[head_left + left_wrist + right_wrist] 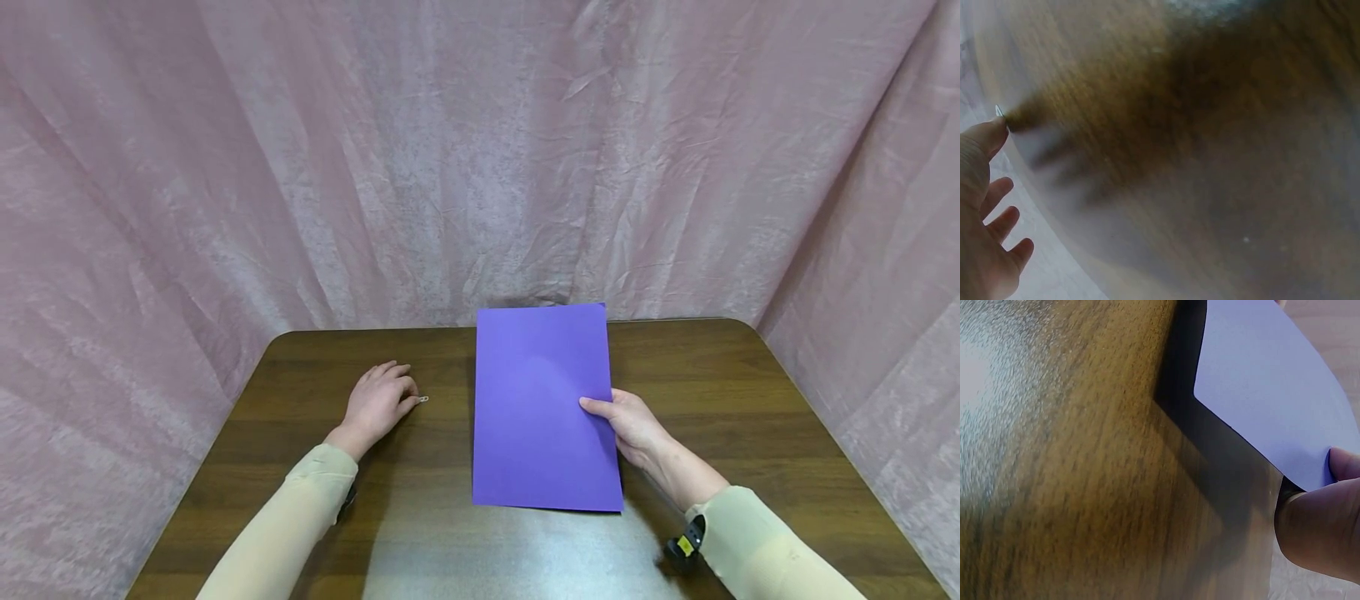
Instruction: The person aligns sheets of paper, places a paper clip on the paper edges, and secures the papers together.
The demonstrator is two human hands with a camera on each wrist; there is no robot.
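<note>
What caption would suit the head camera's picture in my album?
Left hand pinching a small clip, right hand holding purple paper over a wooden table, pink curtain behind.

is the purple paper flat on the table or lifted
Lifted, at least partly: the right hand grips the purple paper, whose corner casts an offset shadow.

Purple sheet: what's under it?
The wooden table lies below, showing past the edges of the purple sheet. The right grip has fingers behind it, mostly hidden. Anything else underneath is covered.

Purple sheet (pixel 542 408) — brown wood-grained table (pixel 712 392)
</note>
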